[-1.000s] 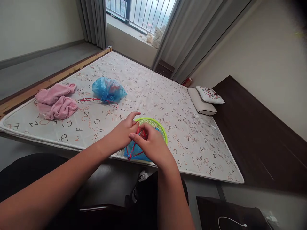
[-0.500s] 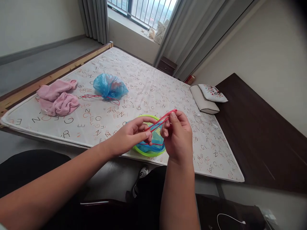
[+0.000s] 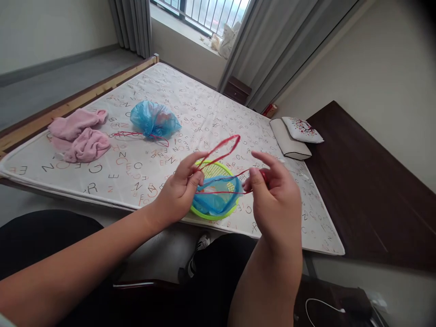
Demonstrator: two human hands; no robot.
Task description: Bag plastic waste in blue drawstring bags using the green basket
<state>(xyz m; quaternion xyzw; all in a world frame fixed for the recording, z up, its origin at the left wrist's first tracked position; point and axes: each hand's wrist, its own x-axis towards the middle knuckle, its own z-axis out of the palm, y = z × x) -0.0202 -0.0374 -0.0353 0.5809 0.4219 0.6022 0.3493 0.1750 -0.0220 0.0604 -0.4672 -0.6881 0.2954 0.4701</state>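
Note:
A red drawstring (image 3: 223, 144) loops up from my left hand (image 3: 182, 188), whose thumb and fingers pinch it. My right hand (image 3: 274, 193) grips another stretch of the red string between thumb and curled fingers, its index finger sticking out. Between the hands the string runs along the mouth of a blue plastic bag (image 3: 213, 204). That bag lines a yellow-green mesh basket (image 3: 211, 169) on the near edge of the mattress. Part of the basket is hidden behind my left hand.
On the letter-printed mattress (image 3: 200, 113) lie a tied blue bag (image 3: 155, 119) with red strings and a crumpled pink cloth (image 3: 81, 135). Two pillows (image 3: 301, 129) rest by the dark headboard (image 3: 368, 190). A white cable (image 3: 323, 302) lies at lower right.
My hands have moved apart, the right one going right. The red string has spread into an upright loop at my left hand and a stretched span between both hands.

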